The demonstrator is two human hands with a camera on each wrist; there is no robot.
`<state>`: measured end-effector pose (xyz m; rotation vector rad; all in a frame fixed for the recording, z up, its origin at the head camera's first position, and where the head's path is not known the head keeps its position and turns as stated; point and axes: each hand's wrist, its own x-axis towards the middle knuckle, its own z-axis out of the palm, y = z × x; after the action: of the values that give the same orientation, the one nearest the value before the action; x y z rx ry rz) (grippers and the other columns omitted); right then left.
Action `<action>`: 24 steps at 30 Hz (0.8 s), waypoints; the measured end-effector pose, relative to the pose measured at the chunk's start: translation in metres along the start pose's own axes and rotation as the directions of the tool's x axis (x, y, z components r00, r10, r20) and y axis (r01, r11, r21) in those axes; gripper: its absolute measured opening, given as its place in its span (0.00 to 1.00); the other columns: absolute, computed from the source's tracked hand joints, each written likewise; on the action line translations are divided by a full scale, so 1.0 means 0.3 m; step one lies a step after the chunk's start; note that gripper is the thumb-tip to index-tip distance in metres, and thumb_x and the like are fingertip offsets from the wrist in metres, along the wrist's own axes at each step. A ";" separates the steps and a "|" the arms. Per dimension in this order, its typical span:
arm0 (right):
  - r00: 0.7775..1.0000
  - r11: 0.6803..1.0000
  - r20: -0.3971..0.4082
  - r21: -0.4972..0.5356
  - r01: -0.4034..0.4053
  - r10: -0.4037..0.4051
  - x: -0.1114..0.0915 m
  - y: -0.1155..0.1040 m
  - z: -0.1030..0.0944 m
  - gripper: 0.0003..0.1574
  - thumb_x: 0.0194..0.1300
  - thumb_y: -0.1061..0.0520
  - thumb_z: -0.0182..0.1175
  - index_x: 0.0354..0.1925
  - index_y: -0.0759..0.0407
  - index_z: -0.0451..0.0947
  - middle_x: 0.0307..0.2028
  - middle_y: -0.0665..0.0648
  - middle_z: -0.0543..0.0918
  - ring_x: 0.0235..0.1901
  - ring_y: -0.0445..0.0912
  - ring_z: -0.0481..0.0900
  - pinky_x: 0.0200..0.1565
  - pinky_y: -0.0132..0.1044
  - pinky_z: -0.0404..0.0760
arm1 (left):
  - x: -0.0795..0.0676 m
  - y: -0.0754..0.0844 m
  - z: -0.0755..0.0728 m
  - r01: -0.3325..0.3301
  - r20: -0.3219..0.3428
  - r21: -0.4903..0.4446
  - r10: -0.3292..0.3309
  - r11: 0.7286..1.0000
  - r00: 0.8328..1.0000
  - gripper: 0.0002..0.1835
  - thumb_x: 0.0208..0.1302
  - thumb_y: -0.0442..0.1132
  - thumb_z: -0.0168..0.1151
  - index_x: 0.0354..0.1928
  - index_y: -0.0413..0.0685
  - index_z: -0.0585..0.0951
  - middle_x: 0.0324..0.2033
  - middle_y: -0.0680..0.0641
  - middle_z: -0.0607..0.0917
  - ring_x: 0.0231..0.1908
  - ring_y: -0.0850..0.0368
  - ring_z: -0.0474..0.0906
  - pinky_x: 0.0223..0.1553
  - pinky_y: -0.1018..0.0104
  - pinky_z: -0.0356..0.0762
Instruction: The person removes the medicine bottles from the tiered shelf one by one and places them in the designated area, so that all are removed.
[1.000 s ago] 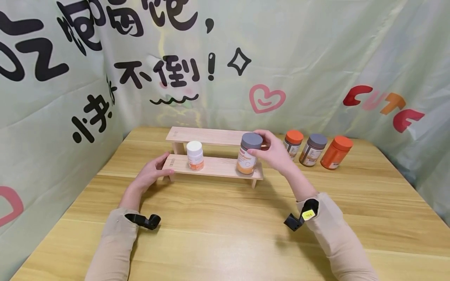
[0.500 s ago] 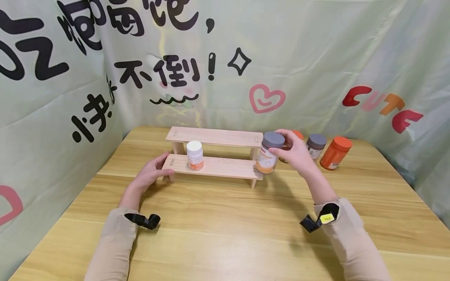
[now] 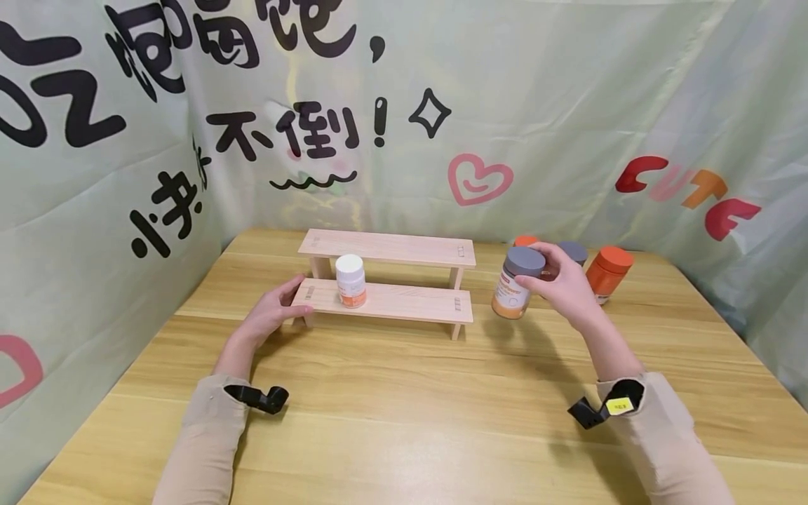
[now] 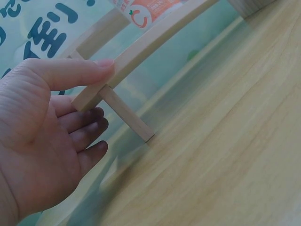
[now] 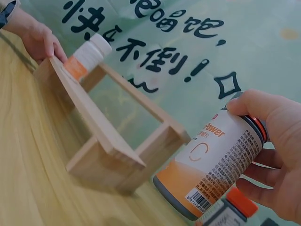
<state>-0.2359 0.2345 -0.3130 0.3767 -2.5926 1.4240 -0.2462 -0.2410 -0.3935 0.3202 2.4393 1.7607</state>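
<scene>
A grey-lidded supplement bottle [image 3: 510, 293] with a white and orange label is held by my right hand [image 3: 571, 289], thumb on the near side and fingers behind. It hangs tilted just right of a two-step wooden shelf [image 3: 410, 301]; its shadow falls on the table below. In the right wrist view the bottle's barcode [image 5: 198, 199] faces the camera. My left hand [image 4: 42, 117] grips the left end of the lower step, thumb on top and other fingers below the board. On that step, left of its middle, a small white-capped bottle [image 3: 351, 282] stands upright.
Behind my right hand stand an orange bottle [image 3: 609, 272], a second grey-lidded bottle [image 3: 573, 251] and an orange-lidded one [image 3: 526, 240], the latter two partly hidden. The wooden table [image 3: 404, 414] ends at a printed curtain [image 3: 543, 91] behind and on the left.
My right hand has carried the grey-lidded bottle rightward, from over the lower step's right end to beside the shelf. My left hand and the white-capped bottle have stayed in place.
</scene>
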 end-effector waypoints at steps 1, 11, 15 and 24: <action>1.000 1.000 -0.003 -0.004 0.000 0.000 -0.004 0.008 -0.004 0.36 0.61 0.52 0.62 0.62 0.61 0.61 0.53 0.60 0.71 0.44 0.43 0.72 0.40 0.29 0.74 | 0.001 -0.002 -0.001 -0.002 0.000 0.001 0.002 1.000 1.000 0.45 0.58 0.35 0.63 0.70 0.33 0.47 0.69 0.34 0.47 0.68 0.41 0.46 0.67 0.50 0.45; 0.999 0.995 -0.022 -0.086 -0.047 0.046 -0.035 0.068 -0.035 0.38 0.60 0.52 0.62 0.62 0.66 0.59 0.54 0.67 0.71 0.49 0.55 0.71 0.39 0.26 0.73 | 0.003 -0.015 -0.004 -0.010 0.000 0.002 0.010 1.000 1.000 0.45 0.58 0.36 0.63 0.70 0.32 0.47 0.70 0.35 0.48 0.68 0.41 0.47 0.67 0.50 0.46; 0.998 0.992 -0.011 -0.116 -0.055 0.054 -0.040 0.089 -0.043 0.40 0.60 0.51 0.62 0.63 0.67 0.58 0.54 0.69 0.71 0.48 0.58 0.72 0.38 0.25 0.72 | 0.000 -0.011 -0.003 -0.015 0.003 -0.008 0.015 1.000 1.000 0.44 0.59 0.35 0.63 0.70 0.32 0.47 0.69 0.34 0.48 0.68 0.41 0.47 0.66 0.50 0.46; 0.997 0.990 0.012 -0.124 -0.069 0.071 -0.048 0.127 -0.031 0.40 0.60 0.52 0.63 0.63 0.68 0.58 0.54 0.69 0.70 0.48 0.57 0.71 0.40 0.31 0.73 | -0.007 0.000 0.002 0.003 -0.005 0.000 -0.003 1.000 1.000 0.45 0.58 0.35 0.63 0.70 0.32 0.47 0.70 0.35 0.47 0.68 0.41 0.46 0.67 0.50 0.44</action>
<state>-0.2334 0.2640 -0.3424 0.2840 -2.7150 1.2781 -0.2442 -0.2410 -0.3937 0.3128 2.4420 1.7627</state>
